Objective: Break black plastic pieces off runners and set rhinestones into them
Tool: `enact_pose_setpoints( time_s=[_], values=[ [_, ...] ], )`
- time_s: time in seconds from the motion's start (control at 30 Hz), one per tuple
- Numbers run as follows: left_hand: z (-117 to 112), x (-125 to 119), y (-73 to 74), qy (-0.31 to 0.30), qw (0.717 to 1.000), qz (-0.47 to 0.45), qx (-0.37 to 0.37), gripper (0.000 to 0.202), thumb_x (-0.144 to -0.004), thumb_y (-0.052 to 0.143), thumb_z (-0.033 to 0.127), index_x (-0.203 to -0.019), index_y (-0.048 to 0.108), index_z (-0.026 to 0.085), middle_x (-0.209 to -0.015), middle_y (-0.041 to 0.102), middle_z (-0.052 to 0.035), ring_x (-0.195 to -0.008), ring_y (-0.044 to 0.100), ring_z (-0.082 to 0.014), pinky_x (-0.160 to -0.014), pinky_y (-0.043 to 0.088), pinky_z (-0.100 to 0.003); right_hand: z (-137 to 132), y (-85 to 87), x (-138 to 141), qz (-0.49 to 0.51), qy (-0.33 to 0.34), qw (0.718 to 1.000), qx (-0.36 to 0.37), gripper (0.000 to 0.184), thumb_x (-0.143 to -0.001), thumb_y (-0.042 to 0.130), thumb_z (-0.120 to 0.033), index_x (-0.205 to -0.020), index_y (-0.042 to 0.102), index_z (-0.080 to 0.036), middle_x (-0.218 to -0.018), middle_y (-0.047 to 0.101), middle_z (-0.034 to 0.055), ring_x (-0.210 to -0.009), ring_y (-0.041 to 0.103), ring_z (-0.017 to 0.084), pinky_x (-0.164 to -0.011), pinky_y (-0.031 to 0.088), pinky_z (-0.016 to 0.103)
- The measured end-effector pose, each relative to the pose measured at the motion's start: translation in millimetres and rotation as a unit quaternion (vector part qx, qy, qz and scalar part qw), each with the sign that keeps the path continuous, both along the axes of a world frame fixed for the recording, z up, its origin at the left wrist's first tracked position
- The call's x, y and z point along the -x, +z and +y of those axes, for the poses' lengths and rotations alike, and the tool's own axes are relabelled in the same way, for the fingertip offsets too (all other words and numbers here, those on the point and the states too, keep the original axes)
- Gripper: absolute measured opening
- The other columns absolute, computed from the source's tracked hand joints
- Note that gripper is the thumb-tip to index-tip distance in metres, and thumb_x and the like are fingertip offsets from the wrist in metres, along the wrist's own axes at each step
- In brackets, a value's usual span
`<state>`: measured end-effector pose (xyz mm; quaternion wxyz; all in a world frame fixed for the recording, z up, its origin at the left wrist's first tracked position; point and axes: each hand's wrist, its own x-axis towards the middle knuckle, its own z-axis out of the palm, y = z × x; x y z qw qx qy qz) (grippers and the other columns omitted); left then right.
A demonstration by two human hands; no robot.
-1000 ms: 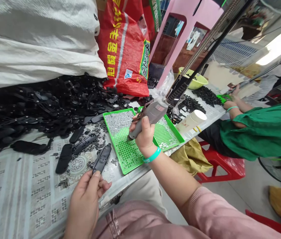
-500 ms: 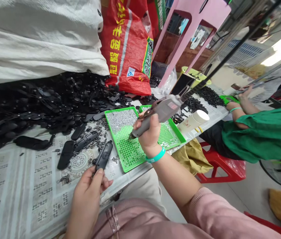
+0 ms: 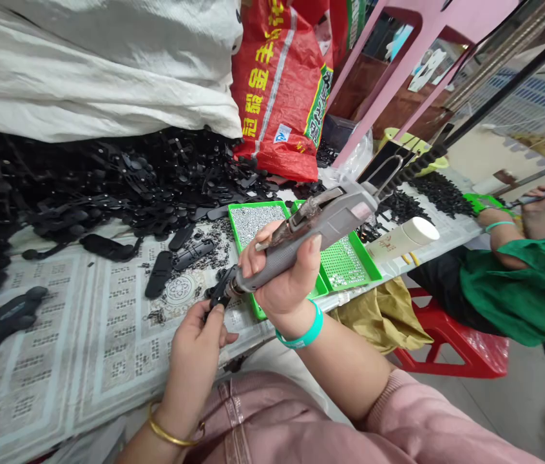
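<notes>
Where the bench covered in pale patterned sheeting [image 3: 79, 351] enters at the left, we see an elongated matte-black plastic piece [image 3: 4, 325] lying flat. Behind it we find a broad heap of black plastic parts [image 3: 108, 187], with a large white woven sack [image 3: 108, 71] above. Further right, we note a dark oblong plate [image 3: 159, 275] beside a ribbed black casing [image 3: 194, 255], with tiny black fragments [image 3: 217, 241] scattered close by.

We next reach the left hand [image 3: 200, 338], a gold-coloured bangle [image 3: 173, 441] at its wrist; its thumb and fingers pinch narrowly on a small black plastic workpiece [image 3: 223, 287], located just left of a shallow green perforated tray [image 3: 232, 225] holding small silvery pieces. Behind the tray we observe a red sack with yellow lettering [image 3: 282, 96]. The right hand [image 3: 285, 277], with a teal wristband [image 3: 304, 328], is wrapped around a long grey power driver [image 3: 315, 225], whose tip meets the workpiece; we cannot see the exact contact.

Beyond, we see a second green perforated tray [image 3: 344, 261], a white cylindrical container [image 3: 402, 240], a red plastic stool [image 3: 456, 348] and, at the far right, a co-worker in green clothing [image 3: 528, 283].
</notes>
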<state>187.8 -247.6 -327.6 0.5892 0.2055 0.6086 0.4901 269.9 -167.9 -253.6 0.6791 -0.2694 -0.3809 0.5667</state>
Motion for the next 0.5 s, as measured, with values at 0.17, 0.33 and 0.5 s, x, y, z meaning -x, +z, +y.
enact_pose_setpoints(
  time_s=[0.17,0.33,0.5],
  values=[
    [-0.7,1.1,-1.6,-0.003,1.000,-0.005,-0.006,0.023,-0.074,0.060,0.040,-0.076,0.049,0.020,-0.045,0.035,0.0115,-0.043,0.033,-0.0066,-0.058,0.055,-0.029,1.3,-5.4,3.1,-0.014,-0.004,1.000,0.005,0.050,-0.073,0.043,-0.070,-0.074,0.052,-0.021,-0.042,0.041,-0.0069,-0.033,0.040,0.008,-0.036,0.034,0.023],
    [-1.1,1.8,-3.1,-0.010,1.000,0.004,-0.006,0.022,-0.077,0.058,0.040,-0.077,0.050,0.020,-0.045,0.035,0.0110,-0.044,0.033,-0.0067,-0.059,0.055,-0.028,0.8,-11.6,4.4,-0.016,0.019,1.000,-0.004,0.050,-0.074,0.044,-0.070,-0.075,0.053,-0.020,-0.043,0.043,-0.0065,-0.034,0.042,0.008,-0.036,0.035,0.022],
    [-0.4,-0.1,-2.1,0.001,1.000,0.015,-0.012,0.020,-0.077,0.058,0.039,-0.075,0.050,0.020,-0.046,0.035,0.0105,-0.045,0.034,-0.0067,-0.061,0.055,-0.029,2.1,-16.9,4.9,0.009,0.065,0.997,-0.044,0.045,-0.077,0.047,-0.064,-0.076,0.055,-0.020,-0.045,0.045,-0.0056,-0.036,0.044,0.008,-0.037,0.036,0.021]
  ],
)
